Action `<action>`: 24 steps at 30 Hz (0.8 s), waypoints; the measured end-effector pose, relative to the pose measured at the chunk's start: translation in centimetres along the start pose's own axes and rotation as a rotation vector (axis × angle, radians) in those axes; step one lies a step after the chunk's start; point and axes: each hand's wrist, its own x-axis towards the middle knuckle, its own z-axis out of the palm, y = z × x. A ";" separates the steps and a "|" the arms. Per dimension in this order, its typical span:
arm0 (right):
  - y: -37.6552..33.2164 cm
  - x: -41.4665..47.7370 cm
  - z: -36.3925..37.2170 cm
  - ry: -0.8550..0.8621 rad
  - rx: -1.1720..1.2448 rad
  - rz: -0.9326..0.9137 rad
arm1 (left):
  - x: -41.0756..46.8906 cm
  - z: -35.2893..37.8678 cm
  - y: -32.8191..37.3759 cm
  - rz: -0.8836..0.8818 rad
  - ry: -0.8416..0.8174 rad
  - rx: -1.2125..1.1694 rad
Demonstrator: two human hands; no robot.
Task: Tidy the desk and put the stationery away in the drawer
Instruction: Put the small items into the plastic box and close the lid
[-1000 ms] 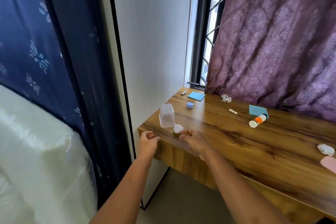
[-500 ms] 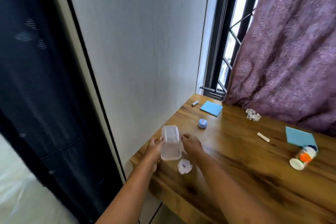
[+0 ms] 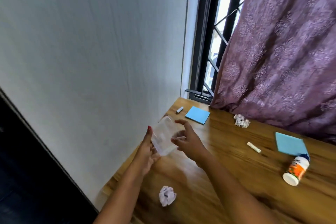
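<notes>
A clear plastic box (image 3: 164,135) is lifted and tilted above the left end of the wooden desk (image 3: 236,178). My left hand (image 3: 147,151) holds it from underneath and the left side. My right hand (image 3: 187,139) touches its right side with spread fingers. On the desk lie a blue sticky-note pad (image 3: 197,115) near the window, a second blue pad (image 3: 291,143) to the right, a small white stick (image 3: 253,147), and a small grey cap-like piece (image 3: 179,110) by the wall. No drawer shows.
Two crumpled paper balls lie on the desk, one near the front (image 3: 167,195), one by the curtain (image 3: 241,120). An orange-and-white bottle (image 3: 296,170) lies on its side at the right. A white wall borders the left; a purple curtain (image 3: 281,51) hangs behind.
Both hands went from the desk's front edge to the clear box, then lifted and tilted it off the desk. The view has moved closer and to the right.
</notes>
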 end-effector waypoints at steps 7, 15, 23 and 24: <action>2.2 -0.3 -2.7 0.067 -0.495 -0.228 | 2.5 -1.4 -0.5 0.203 -0.227 0.680; 1.7 3.2 -2.3 0.020 -0.477 -0.313 | 4.9 -3.0 -2.2 0.481 -0.011 0.760; 1.8 11.9 -5.6 0.139 -0.634 -0.140 | 7.3 -2.7 -3.0 0.532 0.224 0.685; 2.2 13.1 -5.7 0.111 -0.690 -0.105 | 7.8 -2.5 -2.9 0.532 0.254 0.695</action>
